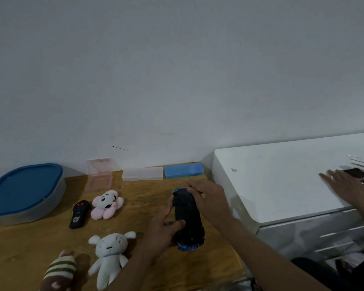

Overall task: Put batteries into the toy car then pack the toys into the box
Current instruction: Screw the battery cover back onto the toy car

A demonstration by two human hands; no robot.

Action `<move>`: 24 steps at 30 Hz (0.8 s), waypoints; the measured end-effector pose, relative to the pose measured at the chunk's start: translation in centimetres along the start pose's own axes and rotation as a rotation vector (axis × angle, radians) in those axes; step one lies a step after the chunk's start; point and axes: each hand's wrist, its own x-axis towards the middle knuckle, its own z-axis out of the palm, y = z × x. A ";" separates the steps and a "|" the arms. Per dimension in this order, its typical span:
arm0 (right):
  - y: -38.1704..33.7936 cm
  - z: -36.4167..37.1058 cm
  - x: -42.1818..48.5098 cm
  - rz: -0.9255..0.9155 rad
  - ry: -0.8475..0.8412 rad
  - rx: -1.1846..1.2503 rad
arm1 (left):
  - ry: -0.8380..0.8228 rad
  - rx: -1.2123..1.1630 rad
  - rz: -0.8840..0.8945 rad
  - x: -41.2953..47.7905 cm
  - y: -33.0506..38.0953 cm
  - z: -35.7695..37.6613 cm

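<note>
A blue toy car (187, 219) lies upside down on the wooden table (29, 248), its black underside facing up. My left hand (163, 227) grips the car's left side, with the thumb across the underside. My right hand (208, 196) is over the car's far end and pinches a small thin thing that I cannot make out. A black remote (79, 214) lies to the left. Nearby are a pink and white plush (107, 204), a white plush dog (110, 257) and a striped plush (58, 271). A grey box with a blue lid (23, 192) stands at far left.
Along the wall stand a clear pink case (100, 174), a clear flat case (142, 173) and a blue flat case (183, 170). A white cabinet (282, 181) adjoins the table on the right, where another person's hand (347, 187) reaches over dark items.
</note>
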 end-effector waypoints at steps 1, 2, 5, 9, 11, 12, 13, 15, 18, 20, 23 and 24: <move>0.0 0.1 0.0 0.012 -0.009 -0.007 | -0.005 -0.001 -0.002 -0.1 0.0 0.0; 0.1 0.1 0.0 0.020 -0.018 -0.012 | -0.008 -0.003 -0.002 -0.1 0.0 0.1; -0.1 0.1 -0.1 0.037 -0.033 0.006 | -0.008 0.007 0.004 -0.3 0.1 0.0; -0.4 -0.1 -0.2 0.039 -0.035 0.007 | -0.005 0.009 -0.001 -0.3 0.1 0.1; -0.6 -0.1 -0.3 0.046 -0.035 0.009 | -0.008 -0.008 -0.008 -0.4 0.1 0.1; -0.6 -0.1 -0.3 0.047 -0.035 0.007 | -0.008 -0.013 -0.009 -0.4 0.0 0.1; -0.6 -0.1 -0.3 0.047 -0.035 0.003 | -0.009 -0.015 -0.009 -0.4 0.0 0.1; -0.6 -0.2 -0.3 0.042 -0.030 -0.015 | -0.009 -0.008 -0.010 -0.4 -0.1 0.0; -0.8 -0.3 -0.3 0.036 -0.029 -0.037 | -0.012 -0.014 -0.009 -0.4 -0.1 0.1; -1.1 -0.3 -0.4 0.035 -0.044 -0.047 | -0.006 -0.025 -0.005 -0.5 -0.2 0.1; -1.1 -0.3 -0.7 0.025 -0.060 -0.080 | -0.014 -0.032 -0.007 -0.6 -0.3 0.1; -1.1 -0.3 -0.8 0.031 -0.058 -0.088 | -0.016 -0.030 -0.007 -0.6 -0.4 0.1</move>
